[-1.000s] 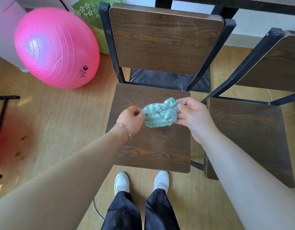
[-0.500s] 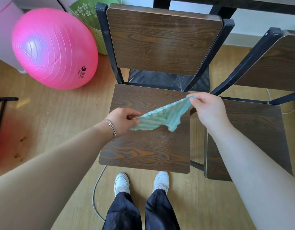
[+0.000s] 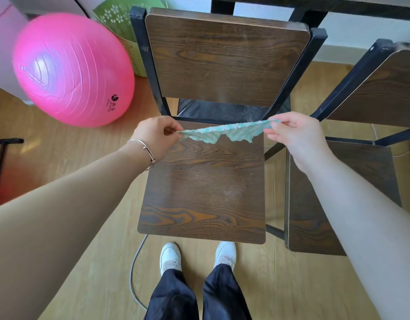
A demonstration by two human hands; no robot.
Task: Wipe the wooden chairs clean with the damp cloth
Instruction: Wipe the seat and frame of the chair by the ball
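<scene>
A teal and white striped cloth is stretched flat in the air above the rear part of a dark wooden chair seat. My left hand pinches its left corner and my right hand pinches its right corner. The seat shows a pale dusty patch near its middle right. The chair's wooden backrest rises behind the cloth on a black metal frame. A second wooden chair stands close on the right, partly hidden by my right forearm.
A large pink exercise ball rests on the wooden floor left of the chair, with a green plastic basket behind it. A grey cable runs on the floor by my white shoes. A dark table edge spans the top.
The cloth was bunched between my hands, and now it is pulled out wide. My hands have moved apart, left going left and right going right.
</scene>
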